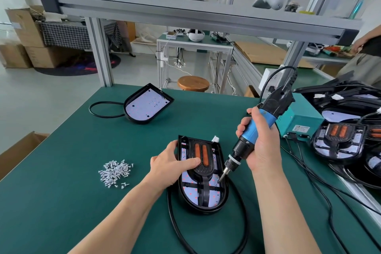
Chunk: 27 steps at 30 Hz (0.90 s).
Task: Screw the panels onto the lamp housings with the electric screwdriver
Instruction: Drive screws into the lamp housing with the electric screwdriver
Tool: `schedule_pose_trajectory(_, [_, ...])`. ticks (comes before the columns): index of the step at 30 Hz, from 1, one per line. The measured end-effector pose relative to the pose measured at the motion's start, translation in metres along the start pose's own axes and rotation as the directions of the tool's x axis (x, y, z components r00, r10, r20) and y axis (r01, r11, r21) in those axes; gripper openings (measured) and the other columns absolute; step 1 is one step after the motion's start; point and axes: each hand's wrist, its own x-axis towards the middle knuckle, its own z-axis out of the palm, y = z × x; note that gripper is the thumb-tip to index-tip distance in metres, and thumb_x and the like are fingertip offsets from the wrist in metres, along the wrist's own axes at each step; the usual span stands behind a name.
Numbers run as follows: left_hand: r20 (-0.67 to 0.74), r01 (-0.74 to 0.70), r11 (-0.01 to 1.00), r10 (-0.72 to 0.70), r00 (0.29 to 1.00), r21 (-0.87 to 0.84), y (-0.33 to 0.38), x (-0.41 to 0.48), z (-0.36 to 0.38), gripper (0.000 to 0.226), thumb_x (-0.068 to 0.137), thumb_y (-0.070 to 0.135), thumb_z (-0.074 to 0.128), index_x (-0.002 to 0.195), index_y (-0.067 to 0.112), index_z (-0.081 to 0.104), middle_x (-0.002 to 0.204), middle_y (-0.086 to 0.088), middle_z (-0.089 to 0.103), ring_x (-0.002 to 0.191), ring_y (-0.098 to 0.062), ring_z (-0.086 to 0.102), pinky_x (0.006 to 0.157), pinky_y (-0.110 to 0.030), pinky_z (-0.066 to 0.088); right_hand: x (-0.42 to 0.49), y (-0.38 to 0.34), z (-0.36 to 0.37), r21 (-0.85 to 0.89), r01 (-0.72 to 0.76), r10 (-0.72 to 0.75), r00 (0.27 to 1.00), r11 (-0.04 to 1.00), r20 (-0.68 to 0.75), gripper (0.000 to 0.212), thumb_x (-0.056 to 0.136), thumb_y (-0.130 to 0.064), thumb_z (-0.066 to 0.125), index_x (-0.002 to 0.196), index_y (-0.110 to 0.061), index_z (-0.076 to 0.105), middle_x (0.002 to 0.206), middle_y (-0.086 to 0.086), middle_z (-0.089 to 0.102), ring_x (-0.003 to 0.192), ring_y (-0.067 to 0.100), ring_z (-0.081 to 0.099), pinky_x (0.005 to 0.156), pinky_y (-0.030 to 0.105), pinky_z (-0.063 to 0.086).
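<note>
Head view: a green desk is seen from above, with a black lamp housing lying open side up near the front; every place below is given from it. A black panel with two orange strips is seated inside it. The housing is steadied by the left hand: the thumb is laid flat across the panel and the fingers are hooked over the housing's left rim. A blue electric screwdriver is gripped in the right hand, all fingers wrapped round its barrel, just right of the housing. The tool is tilted, and its bit is set down at the panel's right side; whether a screw is on the tip cannot be made out. For this step, the driver is probably best brought more upright over the hole, pressed down lightly, and the panel held flat by the thumb so that it is not lifted or twisted. A pile of loose screws is found to the left, a second housing beyond and to the left, and more housings are stacked to the right. A black cable is looped around the near end.
</note>
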Motion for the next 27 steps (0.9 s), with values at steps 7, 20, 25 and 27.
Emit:
schedule_pose_trajectory(7, [0.0, -0.005, 1.0, 0.005, 1.0, 0.021, 0.002, -0.002, 0.0, 0.105, 0.047, 0.073, 0.066, 0.144, 0.039, 0.043, 0.127, 0.01, 0.062, 0.137, -0.025, 0.03, 0.114, -0.047, 0.031, -0.001, 0.002, -0.001, -0.027, 0.001, 0.001, 0.998, 1.0, 0.063, 0.018, 0.094, -0.024, 0.068, 0.096, -0.012, 0.055, 0.067, 0.002, 0.058, 0.055, 0.014, 0.054, 0.054, 0.024, 0.049])
schedule_pose_trajectory(20, [-0.02, 0.005, 0.999, -0.004, 1.0, 0.039, 0.001, 0.001, 0.002, 0.099, 0.048, 0.071, 0.066, 0.14, 0.04, 0.047, 0.12, 0.012, 0.064, 0.134, -0.025, 0.031, 0.112, -0.045, 0.034, -0.012, 0.0, 0.019, -0.16, 0.108, -0.066, 0.966, 0.981, 0.248, 0.009, 0.09, -0.019, 0.068, 0.089, -0.017, 0.059, 0.064, 0.006, 0.054, 0.052, 0.019, 0.052, 0.052, 0.026, 0.047])
schedule_pose_trajectory(25, [-0.023, 0.009, 0.999, -0.008, 1.0, 0.05, 0.001, 0.001, 0.002, 0.099, 0.05, 0.07, 0.065, 0.142, 0.04, 0.044, 0.118, 0.015, 0.063, 0.134, -0.025, 0.027, 0.107, -0.04, 0.033, -0.016, -0.002, 0.017, -0.17, 0.111, -0.068, 0.968, 0.979, 0.24, 0.009, 0.085, -0.015, 0.066, 0.089, -0.018, 0.059, 0.062, 0.004, 0.052, 0.052, 0.02, 0.051, 0.053, 0.026, 0.047])
schedule_pose_trajectory(27, [-0.021, 0.011, 0.999, -0.01, 1.0, 0.052, 0.001, 0.001, 0.002, 0.096, 0.051, 0.069, 0.066, 0.141, 0.041, 0.045, 0.115, 0.017, 0.063, 0.133, -0.025, 0.027, 0.108, -0.041, 0.033, -0.016, -0.002, 0.018, -0.176, 0.112, -0.068, 0.968, 0.978, 0.241, 0.011, 0.084, -0.013, 0.066, 0.09, -0.015, 0.056, 0.061, 0.004, 0.051, 0.051, 0.02, 0.05, 0.053, 0.026, 0.047])
